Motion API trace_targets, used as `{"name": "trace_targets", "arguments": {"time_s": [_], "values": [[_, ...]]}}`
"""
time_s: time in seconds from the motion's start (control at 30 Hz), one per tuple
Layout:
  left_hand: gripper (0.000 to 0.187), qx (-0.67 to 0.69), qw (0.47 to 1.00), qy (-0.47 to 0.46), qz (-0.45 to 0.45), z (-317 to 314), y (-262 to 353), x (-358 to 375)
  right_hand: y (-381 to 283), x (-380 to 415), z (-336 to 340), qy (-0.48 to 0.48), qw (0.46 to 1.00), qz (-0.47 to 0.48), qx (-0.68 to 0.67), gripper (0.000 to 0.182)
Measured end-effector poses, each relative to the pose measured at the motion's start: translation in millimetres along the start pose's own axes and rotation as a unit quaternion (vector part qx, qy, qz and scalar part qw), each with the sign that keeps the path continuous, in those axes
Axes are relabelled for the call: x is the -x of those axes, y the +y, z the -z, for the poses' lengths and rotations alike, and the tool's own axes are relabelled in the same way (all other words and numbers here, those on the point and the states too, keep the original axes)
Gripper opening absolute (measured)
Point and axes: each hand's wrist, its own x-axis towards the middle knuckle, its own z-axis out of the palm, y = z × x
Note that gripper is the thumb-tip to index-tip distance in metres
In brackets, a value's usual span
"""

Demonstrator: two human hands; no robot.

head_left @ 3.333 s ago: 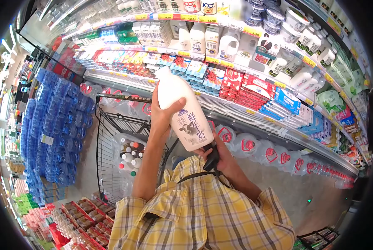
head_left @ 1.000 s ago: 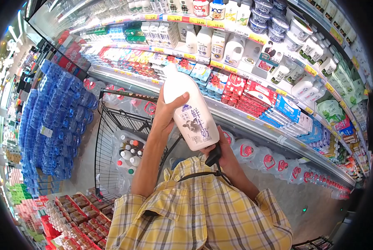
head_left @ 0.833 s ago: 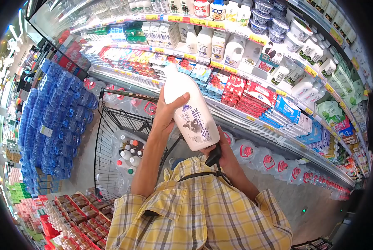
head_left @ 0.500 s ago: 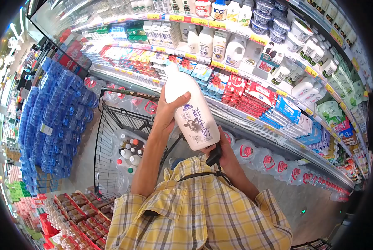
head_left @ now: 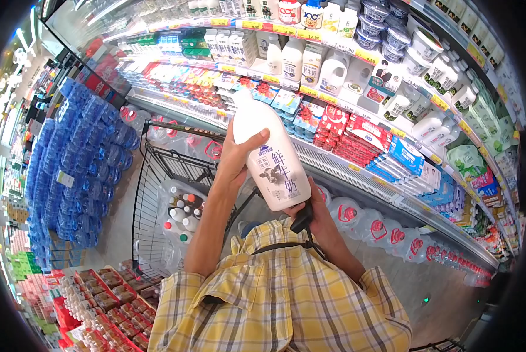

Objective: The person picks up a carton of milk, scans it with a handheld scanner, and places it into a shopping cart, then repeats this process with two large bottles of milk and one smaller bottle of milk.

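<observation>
A large white milk bottle with dark Chinese lettering and a cow picture is tilted in front of me, its top toward the upper left. My left hand is wrapped around its upper side, the thumb lying across the front. At the lower end, my right hand supports the bottle's base; most of its fingers are hidden behind it. A black object on a cord hangs beside my right hand. The bottle's printed side faces me.
A wire shopping cart holding a plastic-wrapped pack of bottles stands to the left. Blue water bottles are stacked beyond it. Refrigerated dairy shelves stretch across the front, with water jugs along their foot.
Both hands keep the milk bottle in nearly the same pose. The surrounding view has shifted very slightly.
</observation>
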Motion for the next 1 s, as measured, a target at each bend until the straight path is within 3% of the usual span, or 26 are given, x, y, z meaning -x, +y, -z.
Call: {"name": "trace_targets", "arguments": {"time_s": [1.0], "values": [[0.068, -0.016, 1.0, -0.007, -0.01, 2.7, 1.5, 7.9, 1.1, 3.8, -1.2, 0.005, 0.998, 0.024, 0.054, 0.04]]}}
